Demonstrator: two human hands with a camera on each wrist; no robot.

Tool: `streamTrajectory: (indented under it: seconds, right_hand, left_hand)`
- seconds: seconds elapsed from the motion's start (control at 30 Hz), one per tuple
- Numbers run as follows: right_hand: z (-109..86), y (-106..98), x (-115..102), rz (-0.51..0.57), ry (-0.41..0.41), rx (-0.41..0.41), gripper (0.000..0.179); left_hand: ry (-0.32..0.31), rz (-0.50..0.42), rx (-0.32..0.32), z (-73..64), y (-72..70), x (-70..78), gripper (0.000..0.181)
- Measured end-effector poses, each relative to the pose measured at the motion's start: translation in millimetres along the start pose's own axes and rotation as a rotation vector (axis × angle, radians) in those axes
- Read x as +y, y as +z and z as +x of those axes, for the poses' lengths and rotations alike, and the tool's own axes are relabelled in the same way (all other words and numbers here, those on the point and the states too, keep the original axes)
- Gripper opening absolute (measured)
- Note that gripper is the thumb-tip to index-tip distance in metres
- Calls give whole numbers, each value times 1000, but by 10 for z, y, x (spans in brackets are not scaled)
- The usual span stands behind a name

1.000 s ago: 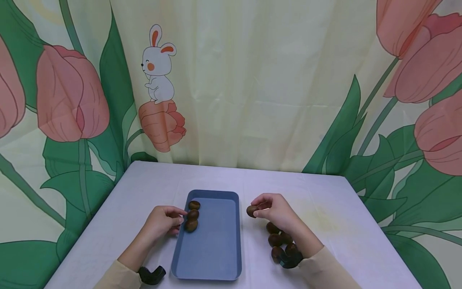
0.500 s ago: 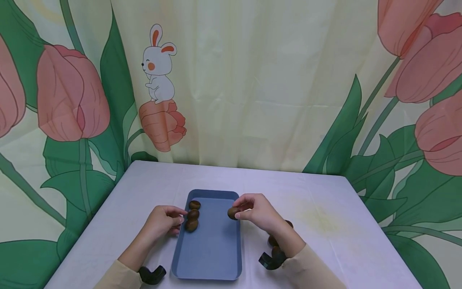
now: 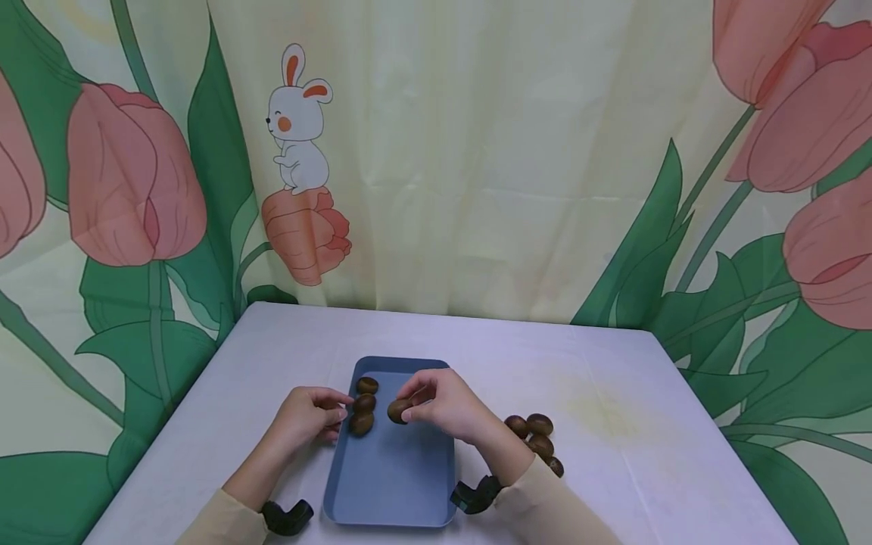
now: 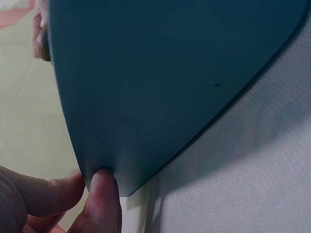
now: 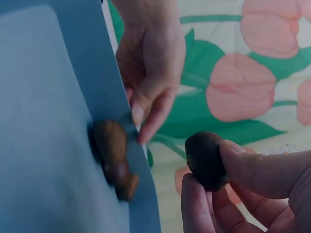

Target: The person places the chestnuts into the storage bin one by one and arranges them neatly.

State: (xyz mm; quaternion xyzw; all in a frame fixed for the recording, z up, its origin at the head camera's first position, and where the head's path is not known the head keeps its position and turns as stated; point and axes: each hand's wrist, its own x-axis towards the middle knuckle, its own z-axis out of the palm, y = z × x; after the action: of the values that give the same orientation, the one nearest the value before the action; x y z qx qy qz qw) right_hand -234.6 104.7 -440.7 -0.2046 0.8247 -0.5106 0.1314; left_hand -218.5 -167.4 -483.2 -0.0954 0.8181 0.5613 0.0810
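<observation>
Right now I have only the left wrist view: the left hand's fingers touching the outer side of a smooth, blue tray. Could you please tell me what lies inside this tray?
Observer: Three rounded, shiny brown nuts lie in a row along the left side of the smooth, blue rectangular tray.
Operator: Thank you. At the edge of my picture I see a bit of the bare right hand. Where is it exactly?
Observer: It is over the tray, to the right of that row.
Operator: And on the white cloth, are there also such nuts?
Observer: Yes, at least four more brown nuts show there, to the right of the tray.
</observation>
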Motion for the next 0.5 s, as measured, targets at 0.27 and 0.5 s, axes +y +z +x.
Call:
streamTrajectory:
  seconds: [0.27,0.5]
  right_hand:
    - [134,234,-41,-9,-6,-36,17]
    - [207,389,-2,-52,39,-35,18]
  left_hand:
    - [-5,16,-3,22,-1,-6,20]
    - [3,11,-7,12,-4,0,20]
